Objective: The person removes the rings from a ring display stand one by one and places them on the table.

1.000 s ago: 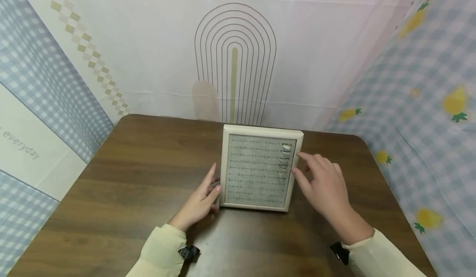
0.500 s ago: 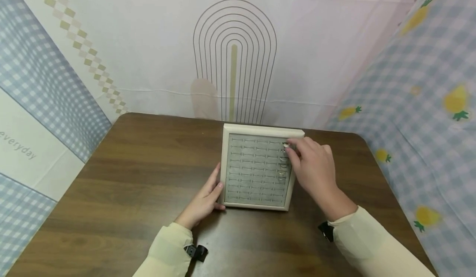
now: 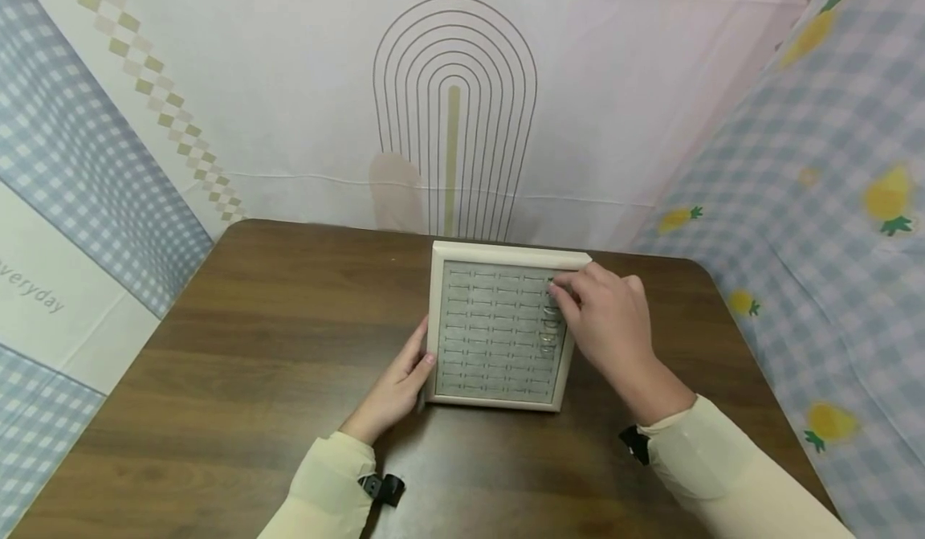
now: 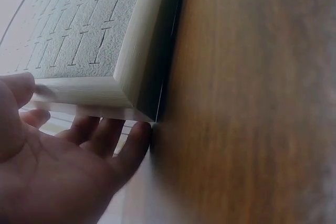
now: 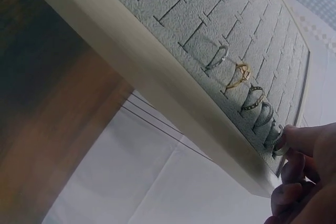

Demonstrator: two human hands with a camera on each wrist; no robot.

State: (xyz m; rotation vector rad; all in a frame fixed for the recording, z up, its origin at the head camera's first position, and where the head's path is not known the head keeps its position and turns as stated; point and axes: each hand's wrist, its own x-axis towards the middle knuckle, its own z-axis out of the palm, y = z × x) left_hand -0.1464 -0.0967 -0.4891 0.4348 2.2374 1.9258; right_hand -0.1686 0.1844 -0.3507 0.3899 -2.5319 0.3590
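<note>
rings [image 5: 253, 98] run in a single column down the right side of the frame [image 3: 509, 255], starting near its top corner, and that corner is where the change is. a second ago the right hand [image 3: 610, 314] was at the frame's right edge with thumb and forefinger parted; now the two have come together over the frame's face, apparently pinching the topmost ring [image 5: 280, 151]. so the work has gone from reaching to handling that one piece, i judge, though whether it is seated or partly out i cannot tell. the left hand [image 3: 397, 378] holds the frame's lower left edge, thumb in front and fingers behind, likely to steady it. the frame stands on the table [image 3: 311, 306], seeming to lean back, its other rings below the pinch.
</note>
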